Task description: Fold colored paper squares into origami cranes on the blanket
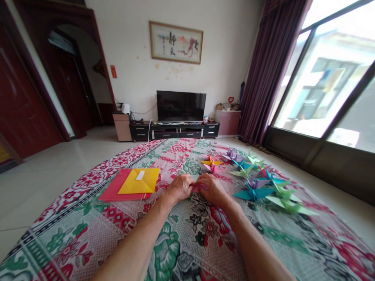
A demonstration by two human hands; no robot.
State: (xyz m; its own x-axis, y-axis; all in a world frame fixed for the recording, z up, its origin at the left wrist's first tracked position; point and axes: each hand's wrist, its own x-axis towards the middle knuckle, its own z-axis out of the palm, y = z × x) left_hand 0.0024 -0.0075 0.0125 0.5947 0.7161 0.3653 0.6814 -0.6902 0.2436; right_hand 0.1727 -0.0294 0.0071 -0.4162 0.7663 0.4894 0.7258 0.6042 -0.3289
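Observation:
My left hand (182, 187) and my right hand (213, 190) meet over the middle of the patterned tablecloth (164, 249). Between them is a small folded piece of pink paper (200, 188), mostly covered by the fingers. Both hands are closed, pinching it from either side. Just beyond my right hand stand a pink paper crane (213, 168) and a yellow paper crane (211, 160). To the right, several more folded cranes sit in a loose group, among them a blue crane (253, 192), a purple crane (233, 154) and a green crane (288, 202).
On the left lie yellow paper sheets (125, 188) with a white label, on top of red paper sheets (109, 191). Past the table's far edge, a television (181, 106) stands on a low black cabinet (140, 132). A purple curtain (263, 78) hangs beside the window.

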